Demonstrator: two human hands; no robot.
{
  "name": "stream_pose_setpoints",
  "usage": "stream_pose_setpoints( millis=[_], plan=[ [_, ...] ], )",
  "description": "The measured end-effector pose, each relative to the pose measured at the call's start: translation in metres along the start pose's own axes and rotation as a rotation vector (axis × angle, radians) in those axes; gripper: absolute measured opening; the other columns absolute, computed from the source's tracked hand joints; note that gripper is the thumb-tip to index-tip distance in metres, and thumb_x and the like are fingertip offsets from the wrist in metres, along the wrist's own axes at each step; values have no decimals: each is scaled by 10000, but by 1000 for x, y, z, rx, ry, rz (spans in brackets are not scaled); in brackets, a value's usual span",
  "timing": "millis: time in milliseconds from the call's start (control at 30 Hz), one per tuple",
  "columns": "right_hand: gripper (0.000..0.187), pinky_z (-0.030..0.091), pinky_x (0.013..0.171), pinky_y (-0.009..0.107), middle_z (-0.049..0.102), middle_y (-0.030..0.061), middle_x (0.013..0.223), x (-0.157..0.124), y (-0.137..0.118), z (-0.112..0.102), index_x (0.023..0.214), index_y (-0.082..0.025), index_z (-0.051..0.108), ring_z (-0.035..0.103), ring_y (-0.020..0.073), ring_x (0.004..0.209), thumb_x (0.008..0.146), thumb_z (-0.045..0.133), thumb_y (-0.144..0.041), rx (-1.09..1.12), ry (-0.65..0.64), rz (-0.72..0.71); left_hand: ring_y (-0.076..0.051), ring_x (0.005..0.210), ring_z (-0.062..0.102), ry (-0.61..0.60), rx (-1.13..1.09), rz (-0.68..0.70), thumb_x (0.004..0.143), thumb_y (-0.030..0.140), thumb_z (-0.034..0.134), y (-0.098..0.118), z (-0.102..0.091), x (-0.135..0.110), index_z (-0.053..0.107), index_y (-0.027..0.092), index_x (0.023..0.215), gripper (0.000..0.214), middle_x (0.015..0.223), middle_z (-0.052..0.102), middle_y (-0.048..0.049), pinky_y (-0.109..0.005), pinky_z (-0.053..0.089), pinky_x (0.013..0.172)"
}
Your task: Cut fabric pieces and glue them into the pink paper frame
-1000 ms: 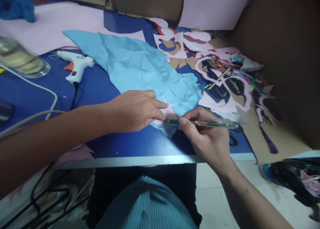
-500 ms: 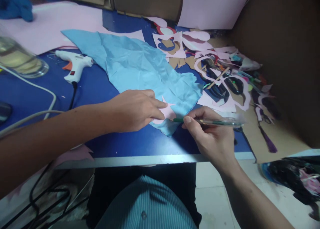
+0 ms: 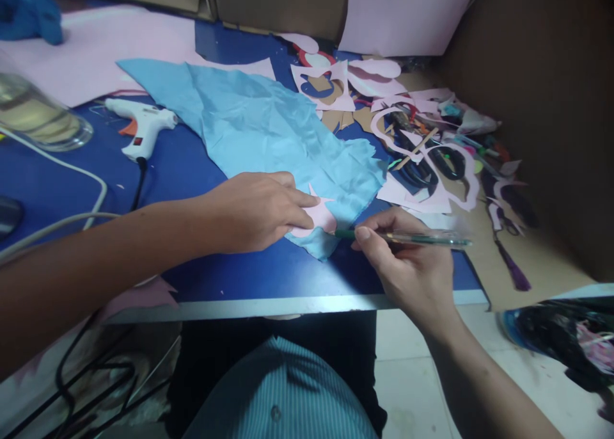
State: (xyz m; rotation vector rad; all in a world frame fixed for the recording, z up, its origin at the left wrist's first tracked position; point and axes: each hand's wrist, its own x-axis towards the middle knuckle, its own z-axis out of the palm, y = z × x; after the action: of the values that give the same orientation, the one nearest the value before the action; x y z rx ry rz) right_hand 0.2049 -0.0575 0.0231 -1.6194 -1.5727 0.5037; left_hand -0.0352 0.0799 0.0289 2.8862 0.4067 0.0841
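A wrinkled light-blue cloth [image 3: 268, 125] lies across the blue table. On its near corner rests a small pink cutout [image 3: 325, 216] with pointed tips, partly covered by my fingers. My left hand [image 3: 261, 212] presses the cutout flat against the cloth with outstretched fingertips and grips nothing. In my right hand [image 3: 407, 250] a clear pen [image 3: 426, 238] with a green front end is pinched between thumb and fingers. Its tip points left and meets, or nearly meets, the cutout's right edge.
A white glue gun [image 3: 144, 125] lies left of the cloth, near a glass jar [image 3: 41, 116] and white cables. Pink sheets [image 3: 139, 39] spread at the back left. Pink offcuts [image 3: 451, 176], scissors and tools clutter the right side, beside a cardboard panel [image 3: 537, 106].
The pen and my right hand have shifted slightly to the right along the cutout's edge. My left hand stays pressed in place.
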Motion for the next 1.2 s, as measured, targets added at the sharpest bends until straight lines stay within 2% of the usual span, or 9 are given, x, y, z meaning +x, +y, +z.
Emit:
stream_pose_setpoints(
  millis=[367, 500, 600, 900, 1200],
  plan=[
    [172, 397, 513, 271, 664, -26, 634, -2, 3, -6, 798, -227, 701, 524, 132, 532, 964, 724, -266, 2, 7, 54, -270, 1165, 640, -12, 8, -3, 946, 174, 533, 0, 0, 0, 810, 349, 1173, 399, 1550, 659, 62, -407, 522, 926],
    [170, 405, 495, 270, 696, -16, 658, -3, 6, -10, 810, -228, 702, 555, 140, 535, 966, 733, -287, 10, 44, 98, -267, 1159, 640, -22, 12, -10, 956, 180, 519, 0, 0, 0, 803, 350, 1195, 409, 1567, 645, 72, -397, 517, 914],
    [167, 421, 494, 268, 665, -30, 625, -5, 8, -12, 817, -232, 699, 581, 148, 542, 965, 741, -295, 21, 78, 117, -267, 1158, 643, -17, 9, -10, 960, 177, 517, 0, 1, 0, 808, 347, 1183, 404, 1564, 647, 71, -396, 512, 917],
    [174, 407, 506, 262, 692, -24, 666, -4, -1, 4, 828, -228, 699, 547, 133, 539, 987, 723, -294, 67, 18, 16, -259, 1144, 662, 32, -14, -7, 944, 169, 547, 1, 0, 0, 818, 369, 1162, 401, 1496, 697, 49, -399, 511, 945],
    [175, 414, 497, 266, 719, -9, 678, -2, 1, 6, 821, -229, 701, 563, 144, 537, 984, 722, -290, 35, 18, 29, -263, 1127, 664, 31, -34, -1, 928, 155, 564, 1, 0, 0, 814, 360, 1168, 403, 1499, 698, 39, -403, 524, 925]
  ],
)
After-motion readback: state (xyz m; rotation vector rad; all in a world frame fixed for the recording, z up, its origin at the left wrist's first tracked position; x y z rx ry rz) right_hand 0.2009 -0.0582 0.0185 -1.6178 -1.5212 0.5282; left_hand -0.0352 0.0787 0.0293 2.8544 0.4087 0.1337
